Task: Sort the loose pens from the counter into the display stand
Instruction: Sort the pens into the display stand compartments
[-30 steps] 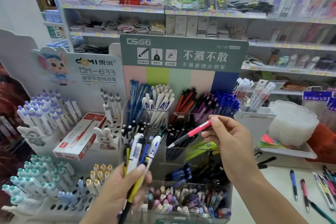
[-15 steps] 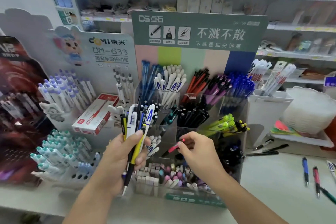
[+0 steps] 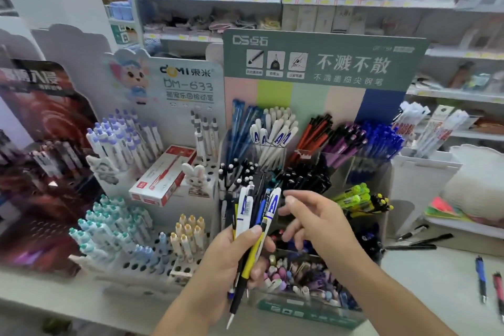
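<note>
Left hand (image 3: pixel 231 251): gripping a bundle of pens (image 3: pixel 253 215) upright, thumb pressing across the barrels, tips pointing down, in front of the display stand (image 3: pixel 321 63).
Right hand (image 3: pixel 319 221): hovering just right of the bundle, fingers relaxed and spread, holding nothing, fingertips reaching near the white pen with a blue "A" (image 3: pixel 273 206) but not clearly touching it.
Bundle: showing white, blue, black and yellow barrels, overlapping the middle compartments of the stand.
Display stand: sitting on the tabletop (image 3: pixel 436 281), compartments carrying pens sorted by colour; black pens (image 3: pixel 305 177) directly behind both hands, green-yellow pens (image 3: pixel 354 195) to the right of the right hand.
Loose pens: lying on the tabletop well apart from both hands, a blue one (image 3: pixel 481 278) and a red one (image 3: pixel 498 289) at the far right, black ones (image 3: pixel 420 243) nearer the stand.
</note>
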